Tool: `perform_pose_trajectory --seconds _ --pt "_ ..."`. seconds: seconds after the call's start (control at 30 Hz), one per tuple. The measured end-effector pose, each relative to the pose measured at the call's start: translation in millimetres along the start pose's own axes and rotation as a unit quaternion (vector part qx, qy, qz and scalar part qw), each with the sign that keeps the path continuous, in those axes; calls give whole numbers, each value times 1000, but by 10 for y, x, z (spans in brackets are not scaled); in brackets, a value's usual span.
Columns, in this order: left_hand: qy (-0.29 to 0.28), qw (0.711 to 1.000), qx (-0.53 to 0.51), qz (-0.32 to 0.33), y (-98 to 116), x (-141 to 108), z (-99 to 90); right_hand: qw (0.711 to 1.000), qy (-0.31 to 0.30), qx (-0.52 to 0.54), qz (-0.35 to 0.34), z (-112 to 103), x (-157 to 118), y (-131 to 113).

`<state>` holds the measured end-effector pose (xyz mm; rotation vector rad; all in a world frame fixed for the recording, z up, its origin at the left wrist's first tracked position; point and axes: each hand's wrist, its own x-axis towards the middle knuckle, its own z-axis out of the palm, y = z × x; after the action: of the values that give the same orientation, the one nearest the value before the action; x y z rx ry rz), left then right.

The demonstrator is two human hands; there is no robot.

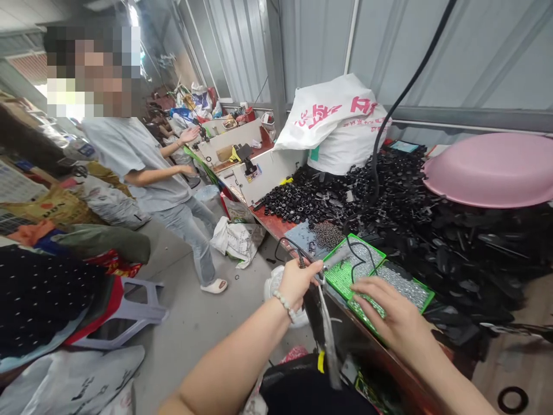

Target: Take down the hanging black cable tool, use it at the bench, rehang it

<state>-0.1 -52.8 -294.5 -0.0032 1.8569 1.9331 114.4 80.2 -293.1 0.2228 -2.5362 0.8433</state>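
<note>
Green tray (425, 301) full of tiny silver screws sits at the bench edge, right hand (389, 314) flat on it, fingers spread loosely and holding nothing. Left hand (298, 282) pinches a slim black-cabled tool (322, 276) by the other green tray (334, 276). I'd keep that palm light so the screws don't scatter into the black parts pile (432, 230).

The right hand (389, 314) covers part of the green tray (421, 297). The pink basin (492, 170) is cut off by the right edge. What the left hand (298, 282) pinches is too blurred to tell.
</note>
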Motion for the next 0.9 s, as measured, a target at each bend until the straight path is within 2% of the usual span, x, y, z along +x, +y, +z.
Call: perform_pose_trajectory --seconds 0.03,0.07,0.13,0.2,0.23,0.3,0.33,0.4,0.43,0.5,0.57,0.6,0.67,0.73,0.8,0.83,0.9 --pt "-1 1000 6 1 4 -5 8 996 58 -53 -35 80 69 41" --pt "1 1000 7 -3 6 -11 17 989 84 -98 -71 162 129 76" --pt "4 1000 -5 -13 8 -22 34 978 74 -150 -121 317 212 129" --pt "3 1000 -20 -23 14 -28 41 982 53 -134 -122 444 252 178" --pt "2 999 -23 -26 19 -28 38 990 50 -89 -101 490 264 211" --pt "1 999 -17 -27 27 -22 15 993 94 70 20 543 286 310" --pt "0 1000 -11 -24 28 -17 -4 974 133 154 101 552 301 376" --pt "2 1000 -3 -15 19 -5 -46 911 209 264 238 544 338 516" --pt "5 1000 -3 -11 11 -1 -65 887 234 285 277 534 353 574" --pt "13 1000 -7 -11 -9 4 -91 872 258 285 303 519 362 620" --pt "24 999 -6 -25 -22 1 -96 881 250 256 308 530 334 550" --pt "26 999 -5 -30 -23 -2 -92 898 227 235 295 550 308 479" --pt "26 999 -5 -36 -18 -4 -79 939 138 205 240 611 246 316" --pt "22 999 -13 -30 -6 5 -72 957 59 207 195 679 180 203" --pt "23 999 -18 -23 4 29 -82 947 29 240 211 724 120 201" --pt "26 999 -16 -22 7 44 -94 932 26 272 239 734 102 246" --pt "36 999 -12 -18 9 74 -126 878 42 359 314 737 125 416"
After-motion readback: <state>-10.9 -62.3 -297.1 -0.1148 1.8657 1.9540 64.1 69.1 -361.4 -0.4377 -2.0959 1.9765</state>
